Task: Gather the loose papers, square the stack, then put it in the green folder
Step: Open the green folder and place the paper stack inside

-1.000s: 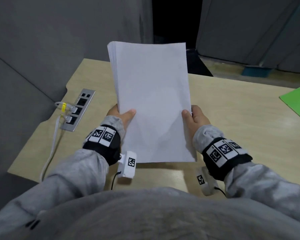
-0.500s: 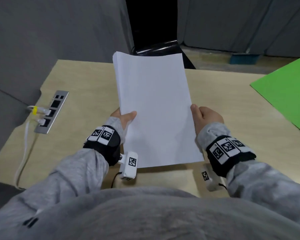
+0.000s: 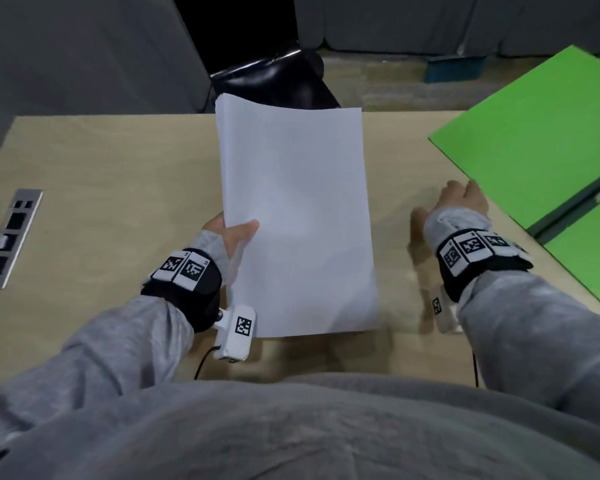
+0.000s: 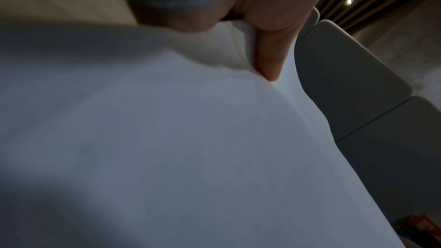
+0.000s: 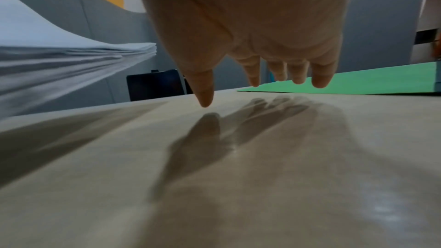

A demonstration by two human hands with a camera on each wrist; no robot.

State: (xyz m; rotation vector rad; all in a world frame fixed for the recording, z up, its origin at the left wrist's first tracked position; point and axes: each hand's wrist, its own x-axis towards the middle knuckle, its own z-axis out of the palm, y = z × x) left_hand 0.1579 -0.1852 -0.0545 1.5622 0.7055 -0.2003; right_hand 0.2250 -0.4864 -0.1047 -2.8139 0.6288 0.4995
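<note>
— Papers: where, and lying which way?
— The paper stack is held above the table, long axis running near to far, far edge tipped up.
— Hands?
— Left hand pinches its left edge, thumb on top. Right hand, fingers spread and holding nothing, hovers just beside the green folder at far right.
</note>
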